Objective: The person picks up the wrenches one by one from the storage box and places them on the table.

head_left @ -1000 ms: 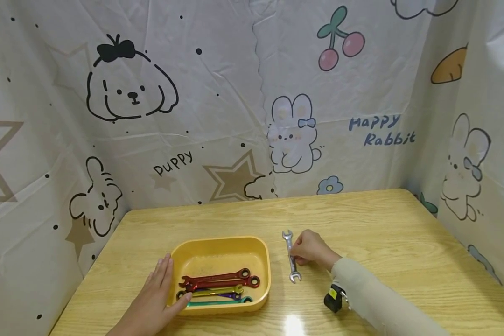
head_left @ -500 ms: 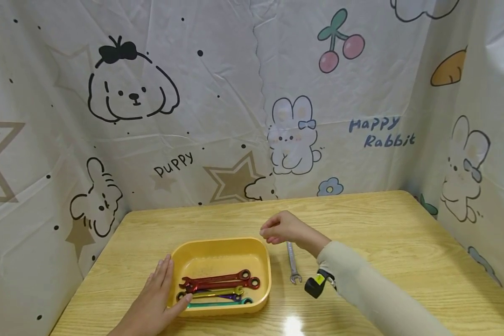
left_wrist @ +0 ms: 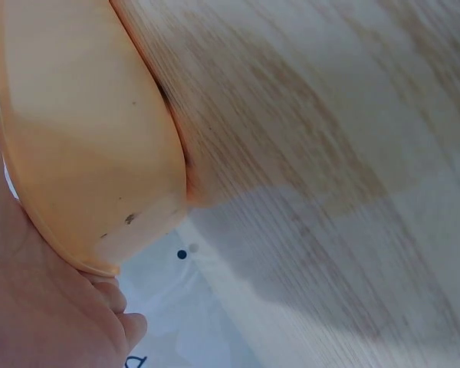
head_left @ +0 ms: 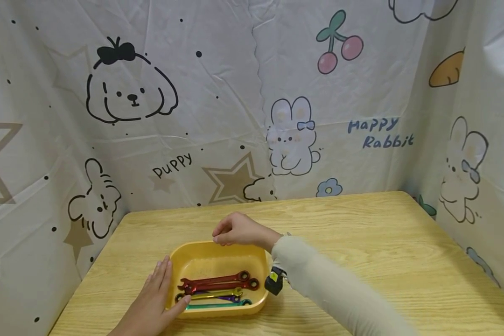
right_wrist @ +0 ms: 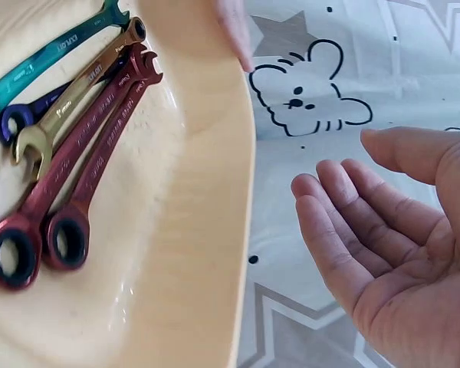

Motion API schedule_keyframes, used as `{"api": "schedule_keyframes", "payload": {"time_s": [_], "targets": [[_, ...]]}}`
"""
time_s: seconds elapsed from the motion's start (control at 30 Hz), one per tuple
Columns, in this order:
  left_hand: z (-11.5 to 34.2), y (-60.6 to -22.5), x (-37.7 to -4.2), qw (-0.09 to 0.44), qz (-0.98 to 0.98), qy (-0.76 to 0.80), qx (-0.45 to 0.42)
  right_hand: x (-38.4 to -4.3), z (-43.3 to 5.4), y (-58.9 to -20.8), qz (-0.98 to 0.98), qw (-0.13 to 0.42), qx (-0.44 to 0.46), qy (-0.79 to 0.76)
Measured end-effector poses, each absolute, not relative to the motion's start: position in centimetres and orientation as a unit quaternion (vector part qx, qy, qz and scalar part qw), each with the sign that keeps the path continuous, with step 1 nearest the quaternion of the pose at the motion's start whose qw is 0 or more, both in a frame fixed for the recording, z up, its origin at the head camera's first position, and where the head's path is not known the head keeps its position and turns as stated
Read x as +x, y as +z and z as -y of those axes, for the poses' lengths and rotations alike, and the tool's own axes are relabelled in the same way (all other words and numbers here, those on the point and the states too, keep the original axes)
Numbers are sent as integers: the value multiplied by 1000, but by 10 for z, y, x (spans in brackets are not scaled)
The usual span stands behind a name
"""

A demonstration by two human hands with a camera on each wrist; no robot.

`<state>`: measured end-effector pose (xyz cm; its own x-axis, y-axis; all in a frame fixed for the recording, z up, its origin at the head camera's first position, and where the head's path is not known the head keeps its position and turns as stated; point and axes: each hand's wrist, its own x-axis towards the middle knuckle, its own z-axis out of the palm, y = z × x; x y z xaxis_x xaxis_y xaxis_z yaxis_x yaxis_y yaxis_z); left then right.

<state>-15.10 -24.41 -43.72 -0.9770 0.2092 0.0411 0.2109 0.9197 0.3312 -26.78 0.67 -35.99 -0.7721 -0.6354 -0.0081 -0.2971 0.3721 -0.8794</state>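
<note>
At the yellow plastic tub (head_left: 218, 250), my left hand (head_left: 149, 298) holds the near left corner. Its fingers lie along the outer side, and the thumb reaches over the near rim. My right hand (head_left: 239, 229) hovers at the far rim; in the right wrist view the palm shows bare, fingers loosely bent and thumb apart. Inside the tub lie two red ratchet wrenches (right_wrist: 100, 138), a gold wrench (right_wrist: 61, 115), a purple wrench (right_wrist: 19, 119) and a teal wrench (right_wrist: 50, 54). The silver wrench on the table is hidden behind the right sleeve.
The wood-grain table (head_left: 361, 233) carries the tub. Behind it and at both sides hangs a pale curtain (head_left: 235, 70) with cartoon prints. A black wrist device (head_left: 274, 281) on the right sleeve overlaps the tub's right edge.
My right hand has left the silver wrench and moved left to the tub's far rim, its sleeve now covering that wrench. The left hand has stayed at the tub's corner.
</note>
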Motion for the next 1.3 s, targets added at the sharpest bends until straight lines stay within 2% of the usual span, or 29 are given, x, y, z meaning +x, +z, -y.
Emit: {"api": "schedule_keyframes", "payload": {"time_s": [0.27,0.53,0.8,1.17,1.3], "targets": [[245,-438,-151,8,980,-164,-111,-272,16,-378,-817,185,-288,-464],[244,-436,-152,-12,979,-173,-105,-269,24,-391,-870,150,-337,-327],[244,-436,-152,-35,979,-175,-96,-265,28,-399,-878,166,-353,-278],[243,-436,-152,-2,977,-180,-111,-274,27,-406,-884,196,-363,-221],[244,-437,-151,-6,980,-167,-107,-273,27,-408,-885,217,-362,-199]]}}
